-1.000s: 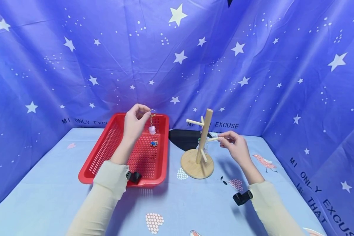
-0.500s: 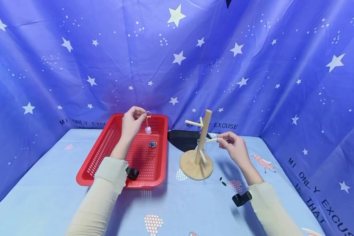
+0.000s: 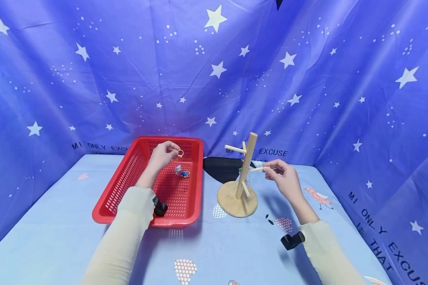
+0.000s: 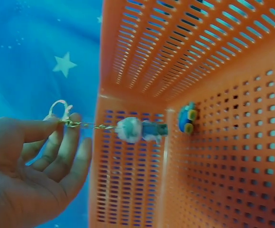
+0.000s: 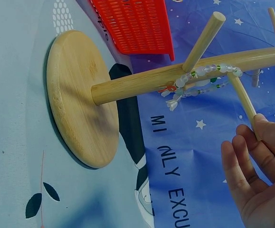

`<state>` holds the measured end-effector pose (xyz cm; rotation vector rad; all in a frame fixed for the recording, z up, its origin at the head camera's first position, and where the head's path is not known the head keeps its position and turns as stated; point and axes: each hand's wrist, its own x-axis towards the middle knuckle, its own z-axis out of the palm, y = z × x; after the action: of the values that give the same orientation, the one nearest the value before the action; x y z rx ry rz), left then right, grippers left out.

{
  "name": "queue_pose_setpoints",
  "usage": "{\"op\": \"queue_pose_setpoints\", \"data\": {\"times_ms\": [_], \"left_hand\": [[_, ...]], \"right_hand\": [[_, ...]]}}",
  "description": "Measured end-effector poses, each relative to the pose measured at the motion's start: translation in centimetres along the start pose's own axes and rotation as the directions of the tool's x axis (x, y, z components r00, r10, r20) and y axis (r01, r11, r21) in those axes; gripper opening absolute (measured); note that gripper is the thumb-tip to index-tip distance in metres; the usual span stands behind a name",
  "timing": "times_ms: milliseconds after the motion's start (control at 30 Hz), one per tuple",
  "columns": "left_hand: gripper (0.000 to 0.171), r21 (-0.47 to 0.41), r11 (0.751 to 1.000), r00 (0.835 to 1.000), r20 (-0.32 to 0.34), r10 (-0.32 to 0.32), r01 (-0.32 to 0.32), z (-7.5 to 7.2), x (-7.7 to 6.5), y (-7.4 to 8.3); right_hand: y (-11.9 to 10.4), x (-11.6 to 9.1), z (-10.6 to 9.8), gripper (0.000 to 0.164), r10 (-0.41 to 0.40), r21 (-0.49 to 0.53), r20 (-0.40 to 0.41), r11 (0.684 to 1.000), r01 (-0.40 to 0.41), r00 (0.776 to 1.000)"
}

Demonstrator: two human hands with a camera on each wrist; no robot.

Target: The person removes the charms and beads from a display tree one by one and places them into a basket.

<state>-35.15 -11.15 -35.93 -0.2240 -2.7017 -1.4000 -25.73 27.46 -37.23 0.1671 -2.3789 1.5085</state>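
My left hand (image 3: 163, 154) pinches a keychain (image 3: 178, 169) near its gold ring, over the red plastic basket (image 3: 197, 209). In the left wrist view, a twisted gold chain leads to a small figure charm (image 4: 128, 129) with a pale round head and bluish body. Inside the basket lies a blue toy charm (image 3: 184, 174) with a ring. My right hand (image 3: 285, 178) pinches the end of a peg (image 5: 243, 97) on the wooden stand (image 3: 247, 162). Around this peg, by the post, hangs a bead bracelet (image 5: 206, 71) of clear and green beads.
The stand's round base (image 3: 237, 206) rests on the light blue patterned cloth (image 3: 214, 253), right of the basket. Other pegs (image 3: 235, 149) stick out of the post at several heights. A blue star-printed curtain (image 3: 164, 59) hangs behind the table.
My left hand first drew slightly left with the keychain, then lowered it toward the basket's inside, and the charm turned. The right hand stays on the peg.
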Motion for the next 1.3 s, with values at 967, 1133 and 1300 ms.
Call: {"op": "queue_pose_setpoints", "data": {"times_ms": [967, 1133, 1300], "left_hand": [[0.019, 0.139, 0.979, 0.988, 0.019, -0.153, 0.149, 0.4, 0.0, -1.6], [0.020, 0.152, 0.975, 0.987, -0.025, -0.158, 0.160, 0.3, -0.1, -1.6], [0.023, 0.155, 0.969, 0.979, -0.096, -0.178, 0.191, 0.2, -0.2, -1.7]], "right_hand": [[-0.3, -0.2, 0.1, 0.025, -0.010, -0.016, 0.003, 1.000, 0.010, 1.000], [-0.4, -0.3, 0.1, 0.025, -0.011, -0.018, 0.000, 1.000, 0.011, 1.000], [-0.4, -0.3, 0.1, 0.025, -0.009, -0.019, -0.002, 1.000, 0.009, 1.000]]}}
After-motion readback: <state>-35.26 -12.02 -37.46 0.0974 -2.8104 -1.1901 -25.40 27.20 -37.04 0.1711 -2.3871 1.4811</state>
